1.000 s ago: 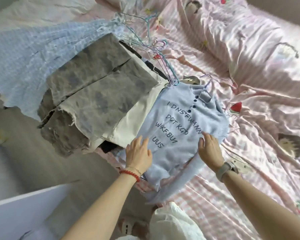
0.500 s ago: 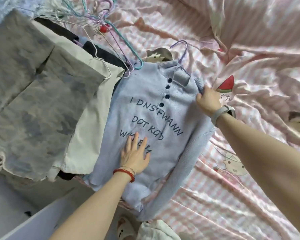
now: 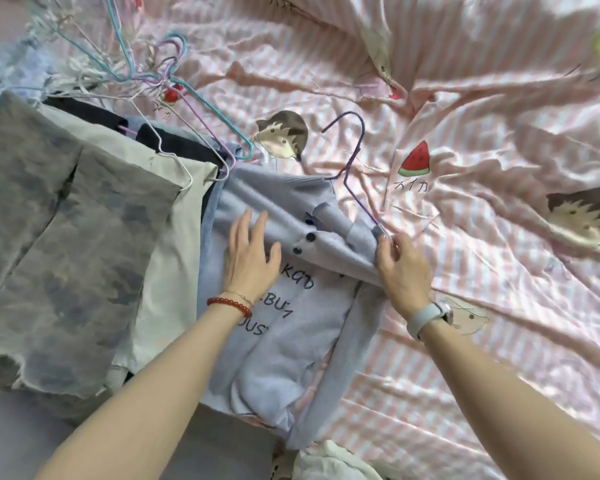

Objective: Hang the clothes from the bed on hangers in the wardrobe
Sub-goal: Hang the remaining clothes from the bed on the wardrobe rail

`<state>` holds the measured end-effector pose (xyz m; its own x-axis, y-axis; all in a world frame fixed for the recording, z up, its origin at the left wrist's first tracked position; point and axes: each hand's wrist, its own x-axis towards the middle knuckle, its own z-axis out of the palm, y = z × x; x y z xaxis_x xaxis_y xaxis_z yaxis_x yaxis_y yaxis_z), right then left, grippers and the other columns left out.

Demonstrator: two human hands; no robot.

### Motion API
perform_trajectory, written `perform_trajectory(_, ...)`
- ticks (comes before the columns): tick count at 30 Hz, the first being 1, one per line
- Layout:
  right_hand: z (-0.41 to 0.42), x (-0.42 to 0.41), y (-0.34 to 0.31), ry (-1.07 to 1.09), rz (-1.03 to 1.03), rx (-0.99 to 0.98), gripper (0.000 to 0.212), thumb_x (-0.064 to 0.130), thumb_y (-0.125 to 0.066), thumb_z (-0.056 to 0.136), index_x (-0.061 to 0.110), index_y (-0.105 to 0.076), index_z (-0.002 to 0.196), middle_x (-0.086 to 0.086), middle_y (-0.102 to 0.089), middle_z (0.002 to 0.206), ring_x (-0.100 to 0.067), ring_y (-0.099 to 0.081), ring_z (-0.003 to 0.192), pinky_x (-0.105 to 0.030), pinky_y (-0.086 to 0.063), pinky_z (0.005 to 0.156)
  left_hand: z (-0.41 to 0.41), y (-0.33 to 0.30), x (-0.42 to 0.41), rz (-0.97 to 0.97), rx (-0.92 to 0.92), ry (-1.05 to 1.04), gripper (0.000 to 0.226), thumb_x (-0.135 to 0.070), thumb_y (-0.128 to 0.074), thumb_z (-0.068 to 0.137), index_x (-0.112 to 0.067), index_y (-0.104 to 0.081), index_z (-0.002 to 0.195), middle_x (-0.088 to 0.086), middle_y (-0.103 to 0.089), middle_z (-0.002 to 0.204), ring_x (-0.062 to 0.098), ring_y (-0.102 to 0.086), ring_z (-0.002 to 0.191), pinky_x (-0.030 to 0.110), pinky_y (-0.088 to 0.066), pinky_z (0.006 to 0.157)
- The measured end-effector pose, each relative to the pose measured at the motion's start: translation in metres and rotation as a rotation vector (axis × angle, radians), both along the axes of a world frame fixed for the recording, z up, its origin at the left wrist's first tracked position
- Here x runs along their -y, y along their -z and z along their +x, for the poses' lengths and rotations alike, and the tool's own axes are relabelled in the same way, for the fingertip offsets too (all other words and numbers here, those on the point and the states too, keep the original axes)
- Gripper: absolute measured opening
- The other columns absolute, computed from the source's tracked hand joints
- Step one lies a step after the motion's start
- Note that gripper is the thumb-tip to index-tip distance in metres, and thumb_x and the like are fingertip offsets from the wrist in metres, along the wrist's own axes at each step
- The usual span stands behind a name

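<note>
Two hands are working on one garment at the centre of the frame: a pale blue knit top (image 3: pixel 291 327) with dark buttons and printed letters, lying on the pink striped bedsheet (image 3: pixel 499 271). The left hand (image 3: pixel 250 258) is lying flat on the top's chest with its fingers straight and spread, pressing the cloth down and holding nothing. The right hand (image 3: pixel 400 268) is curling its fingers round the bunched shoulder of the top, just where the lower end of a purple wire hanger (image 3: pixel 352 168) is meeting the fabric; whether the wire is also inside that grip cannot be told. The hanger's hook is pointing toward the upper middle of the frame, and its frame appears to be partly inside the neck, so the top is looking half hung at best.

At the left of the frame, a grey washed denim piece (image 3: pixel 66 237) and a cream garment (image 3: pixel 166 271) are lying stacked beside the top, with a tangle of coloured hangers (image 3: pixel 160 74) at the upper left. The wardrobe is not showing here. Judging by this, the task is sitting at an early stage: one top is being fitted, several pieces are waiting, and nothing visible is hanging up yet.
</note>
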<state>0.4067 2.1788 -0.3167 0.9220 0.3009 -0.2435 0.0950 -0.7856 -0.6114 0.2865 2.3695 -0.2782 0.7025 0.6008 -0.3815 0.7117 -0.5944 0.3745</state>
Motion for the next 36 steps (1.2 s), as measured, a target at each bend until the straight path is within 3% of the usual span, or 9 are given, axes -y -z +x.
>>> perform_trajectory(4, -0.011, 0.035, -0.016, -0.018, 0.063, 0.066, 0.028, 0.038, -0.043, 0.086, 0.017, -0.044, 0.067, 0.003, -0.035, 0.047, -0.022, -0.039, 0.046, -0.029, -0.023, 0.047, 0.051, -0.014, -0.025, 0.145, -0.146, 0.27, 0.061, -0.04, -0.034, 0.097, -0.028, -0.002, 0.148, 0.001, 0.006, 0.157, 0.023, 0.014, 0.142, 0.047, 0.007, 0.112)
perform_trajectory(6, -0.01, 0.049, -0.02, -0.02, 0.079, 0.134, 0.031, 0.042, -0.038, 0.084, 0.018, -0.043, 0.065, 0.004, -0.036, 0.044, -0.024, -0.04, 0.041, -0.025, -0.018, 0.041, 0.064, -0.017, -0.024, 0.094, -0.305, 0.412, 0.05, -0.043, -0.028, 0.098, -0.026, -0.021, 0.145, 0.003, -0.021, 0.153, 0.024, -0.011, 0.142, 0.052, -0.001, 0.112)
perform_trajectory(8, -0.007, 0.061, -0.022, -0.037, 0.036, 0.22, 0.038, 0.041, -0.038, 0.085, 0.011, -0.052, 0.066, -0.005, -0.049, 0.045, -0.029, -0.049, 0.041, -0.022, -0.024, 0.041, 0.065, -0.023, -0.016, 0.026, -0.33, 0.47, 0.035, -0.038, -0.028, 0.099, -0.017, -0.047, 0.12, 0.009, -0.053, 0.127, 0.025, -0.048, 0.113, 0.045, -0.033, 0.097)
perform_trajectory(10, -0.004, 0.068, -0.023, -0.044, -0.015, 0.27, 0.041, 0.041, -0.037, 0.087, 0.008, -0.056, 0.072, -0.011, -0.057, 0.055, -0.033, -0.056, 0.049, -0.028, -0.033, 0.045, 0.056, -0.033, -0.002, 0.055, -0.298, 0.472, 0.031, -0.035, -0.028, 0.1, -0.015, -0.051, 0.099, 0.011, -0.062, 0.106, 0.027, -0.056, 0.091, 0.033, -0.037, 0.071)
perform_trajectory(12, 0.0, 0.071, -0.024, -0.048, -0.02, 0.258, 0.042, 0.04, -0.034, 0.087, 0.007, -0.059, 0.078, -0.012, -0.061, 0.067, -0.033, -0.058, 0.063, -0.034, -0.038, 0.056, 0.035, -0.047, 0.012, 0.083, -0.273, 0.437, 0.033, -0.037, -0.028, 0.1, -0.015, -0.052, 0.095, 0.012, -0.064, 0.101, 0.032, -0.058, 0.091, 0.032, -0.033, 0.066)
perform_trajectory(15, 0.002, 0.061, -0.028, -0.111, 0.019, 0.24, 0.041, 0.037, -0.032, 0.086, 0.007, -0.061, 0.087, -0.012, -0.062, 0.082, -0.033, -0.056, 0.08, -0.038, -0.031, 0.077, -0.01, -0.071, 0.029, 0.023, -0.248, 0.324, 0.033, -0.038, -0.03, 0.099, -0.014, -0.053, 0.096, 0.015, -0.064, 0.102, 0.037, -0.057, 0.096, 0.036, -0.035, 0.068)
perform_trajectory(20, -0.009, -0.004, -0.059, -0.241, 0.098, 0.379, 0.031, 0.026, -0.035, 0.088, 0.005, -0.058, 0.089, -0.017, -0.057, 0.085, -0.028, -0.043, 0.085, -0.043, -0.029, 0.089, -0.082, -0.112, 0.027, -0.082, -0.07, -0.027, 0.031, -0.034, -0.038, 0.097, -0.012, -0.06, 0.095, 0.016, -0.065, 0.097, 0.038, -0.055, 0.097, 0.038, -0.039, 0.075)
perform_trajectory(25, -0.052, -0.081, -0.101, -0.43, 0.247, 0.442, 0.033, 0.024, -0.034, 0.091, 0.001, -0.058, 0.093, -0.021, -0.058, 0.093, -0.033, -0.047, 0.087, -0.045, -0.034, 0.085, -0.16, -0.153, 0.024, -0.154, 0.138, -0.343, 0.044, -0.034, -0.044, 0.096, -0.016, -0.035, 0.058, -0.002, -0.035, 0.053, 0.021, -0.037, 0.06, 0.033, -0.023, 0.056)
perform_trajectory(36, -0.326, -0.19, -0.206, -1.123, 0.476, 0.546, 0.035, 0.03, -0.036, 0.091, 0.004, -0.06, 0.089, -0.014, -0.059, 0.083, -0.034, -0.053, 0.08, -0.04, -0.031, 0.086, -0.452, -0.208, 0.075, -0.067, 0.442, -0.952, 0.042, -0.024, -0.045, 0.096, -0.016, -0.032, 0.057, -0.005, -0.029, 0.052, 0.005, -0.029, 0.043, 0.021, -0.026, 0.048)
